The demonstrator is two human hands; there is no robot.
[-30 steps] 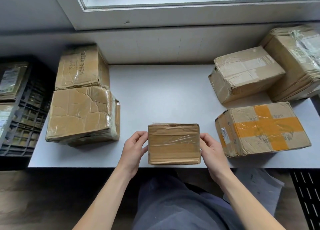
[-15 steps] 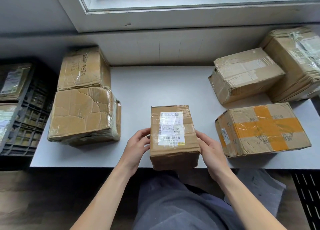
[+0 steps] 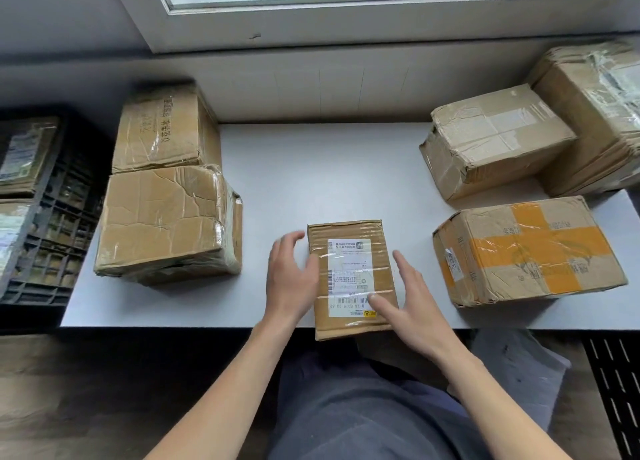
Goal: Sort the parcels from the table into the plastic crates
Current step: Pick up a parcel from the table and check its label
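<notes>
Left hand (image 3: 292, 279) open, fingers spread and loosely bent, sitting against the left side of the small labelled parcel (image 3: 351, 238); thumb overlaps that parcel's left edge, no grip on it. Right hand (image 3: 412, 298) also open, fingers straight along the parcel's right side, thumb lying over the lower right corner of the white label (image 3: 349, 272). Cannot tell whether the palms actually touch the cardboard.

The small labelled parcel lies flat, label up, on the white table (image 3: 311, 168), at its near edge, with the near end poking slightly past that edge.

Left of the small labelled parcel: a crumpled parcel (image 3: 162, 224) wrapped in clear tape, apart from it. Behind and left of it: a parcel with printed characters (image 3: 162, 127), touching the crumpled one. Further left, off the table: a black plastic crate (image 3: 62, 224) holding at least two labelled parcels (image 3: 24, 154).

Right of the small labelled parcel: a parcel with orange tape (image 3: 526, 248), near but not touching. Behind and right of it: a dented taped parcel (image 3: 491, 137), and beyond that a bigger parcel (image 3: 595, 113) against it at the table's far right.

Below the small labelled parcel: the person's lap in dark trousers (image 3: 363, 407).
</notes>
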